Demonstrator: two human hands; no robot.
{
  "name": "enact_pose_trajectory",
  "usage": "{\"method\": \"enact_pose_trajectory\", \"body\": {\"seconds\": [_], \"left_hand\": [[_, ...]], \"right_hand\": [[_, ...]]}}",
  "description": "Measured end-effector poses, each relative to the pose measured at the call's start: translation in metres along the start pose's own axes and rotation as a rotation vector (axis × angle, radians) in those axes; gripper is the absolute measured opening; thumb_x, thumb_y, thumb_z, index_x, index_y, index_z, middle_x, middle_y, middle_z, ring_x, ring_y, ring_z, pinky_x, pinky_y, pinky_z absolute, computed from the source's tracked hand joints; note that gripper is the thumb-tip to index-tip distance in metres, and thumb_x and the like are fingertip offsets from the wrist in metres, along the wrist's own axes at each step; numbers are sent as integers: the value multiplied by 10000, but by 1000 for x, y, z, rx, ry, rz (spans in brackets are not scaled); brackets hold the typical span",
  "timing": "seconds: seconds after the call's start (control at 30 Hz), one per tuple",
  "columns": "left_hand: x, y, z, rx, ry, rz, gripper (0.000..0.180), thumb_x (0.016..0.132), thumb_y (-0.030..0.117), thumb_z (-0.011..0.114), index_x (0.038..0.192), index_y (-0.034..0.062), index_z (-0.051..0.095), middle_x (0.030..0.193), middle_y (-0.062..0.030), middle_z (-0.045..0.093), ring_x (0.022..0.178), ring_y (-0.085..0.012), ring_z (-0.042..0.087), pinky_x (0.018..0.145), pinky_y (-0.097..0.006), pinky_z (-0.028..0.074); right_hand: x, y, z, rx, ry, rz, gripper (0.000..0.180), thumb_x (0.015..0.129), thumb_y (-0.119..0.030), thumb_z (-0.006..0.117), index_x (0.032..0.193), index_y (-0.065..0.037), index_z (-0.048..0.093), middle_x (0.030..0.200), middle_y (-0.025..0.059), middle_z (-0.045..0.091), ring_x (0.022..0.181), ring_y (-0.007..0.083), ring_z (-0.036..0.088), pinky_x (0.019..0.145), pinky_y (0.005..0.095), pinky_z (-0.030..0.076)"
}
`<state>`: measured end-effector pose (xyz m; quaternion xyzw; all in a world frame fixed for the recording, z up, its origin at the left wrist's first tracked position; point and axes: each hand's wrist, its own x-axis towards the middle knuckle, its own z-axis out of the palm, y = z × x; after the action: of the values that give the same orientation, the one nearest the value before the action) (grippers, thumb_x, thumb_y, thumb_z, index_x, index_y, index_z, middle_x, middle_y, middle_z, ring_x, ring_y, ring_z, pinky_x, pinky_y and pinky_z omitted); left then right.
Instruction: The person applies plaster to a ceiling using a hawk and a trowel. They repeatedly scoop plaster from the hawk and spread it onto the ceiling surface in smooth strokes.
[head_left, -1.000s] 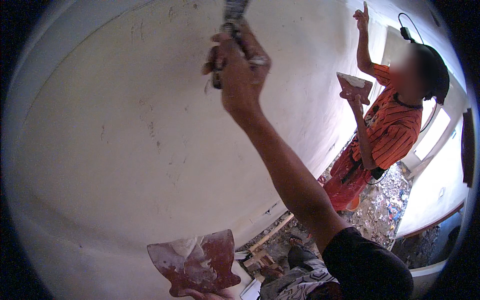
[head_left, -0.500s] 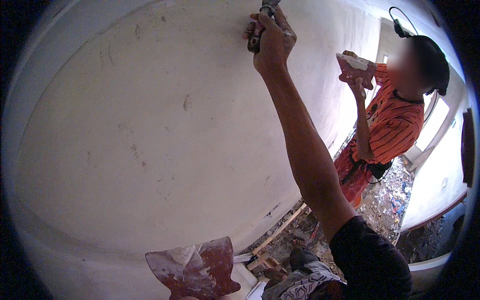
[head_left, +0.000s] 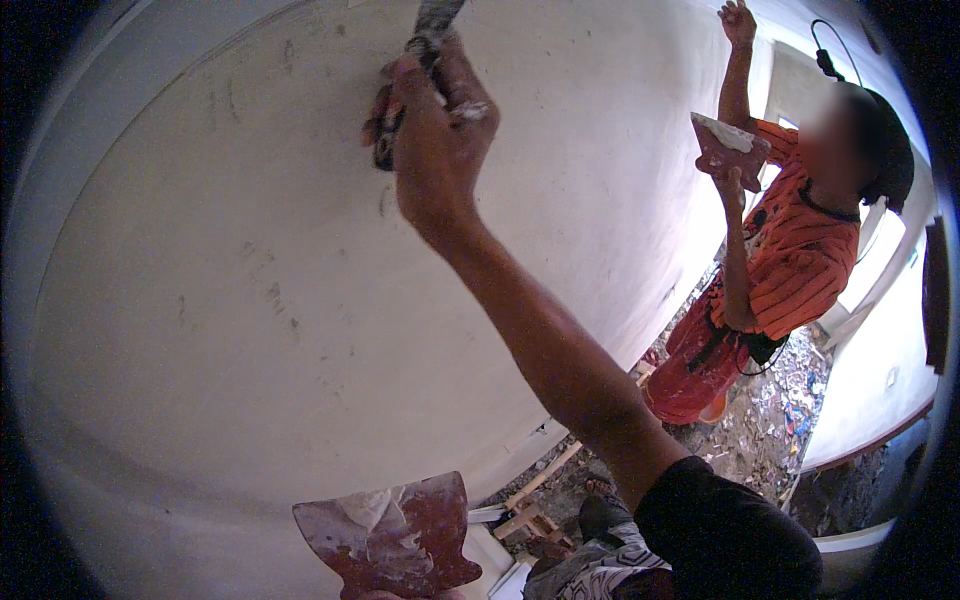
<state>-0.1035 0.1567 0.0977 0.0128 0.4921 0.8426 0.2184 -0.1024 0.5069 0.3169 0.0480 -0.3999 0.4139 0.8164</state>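
Observation:
My right hand (head_left: pixel 440 150) is closed round the dark handle of a putty knife (head_left: pixel 438 14), raised close to the pale wall (head_left: pixel 250 230) near the top of the view. The knife's smeared blade points up and is cut off by the upper edge. At the bottom a red-brown putty board (head_left: pixel 395 535) with a notched, wavy outline carries whitish filler smeared over its face. Only a sliver of my left hand (head_left: pixel 445 594) shows under that board, at the lower edge, gripping it from below; most of its fingers are hidden.
At the right a co-worker in an orange striped shirt (head_left: pixel 800 265) holds a similar red board (head_left: pixel 730 150) with white filler, other hand raised to the wall. Rubble and litter (head_left: pixel 785 390) cover the floor. Wooden strips (head_left: pixel 540 478) lie along the wall's foot.
My right hand has moved left along the wall with the putty knife. The board in my left hand has barely moved. The co-worker's free hand has gone up from beside their board.

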Motion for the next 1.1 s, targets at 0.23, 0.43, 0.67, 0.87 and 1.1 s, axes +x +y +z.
{"method": "enact_pose_trajectory", "body": {"seconds": [0.23,0.43,0.67,0.87,1.1], "left_hand": [[1,-1,1,-67,-74,15,921,790,748,440,1483,181,228,1474,-103,346,1351,-346,324,1128,-531,274],[1,1,-3,-38,-69,10,924,796,744,438,1491,183,203,1477,-105,336,1350,-352,323,1124,-531,288],[2,2,4,-80,-87,-42,907,792,748,444,1475,187,241,1449,-95,372,1317,-336,365,1097,-519,336],[-2,3,6,-101,-68,-23,888,793,738,461,1462,185,272,1436,-88,388,1303,-323,380,1091,-516,345],[3,-8,-21,-74,-37,10,835,830,696,441,1470,190,267,1465,-83,360,1321,-326,360,1101,-530,321]], "right_hand": [[-42,-6,10,-119,-120,149,231,934,-101,533,1144,-20,584,650,8,548,521,79,517,443,264,447],[19,-22,-62,-169,22,13,309,914,-120,581,1193,13,568,851,118,635,570,129,574,461,277,510],[23,-18,-38,-10,38,85,376,889,-52,562,1255,29,530,815,125,626,595,165,595,467,301,525],[-23,-26,2,-1,-103,176,332,930,-89,534,1250,2,532,864,111,613,605,138,576,464,300,518],[-8,-37,-23,-39,-24,134,314,922,-77,545,1215,36,530,875,131,633,649,149,599,486,296,543]]}}
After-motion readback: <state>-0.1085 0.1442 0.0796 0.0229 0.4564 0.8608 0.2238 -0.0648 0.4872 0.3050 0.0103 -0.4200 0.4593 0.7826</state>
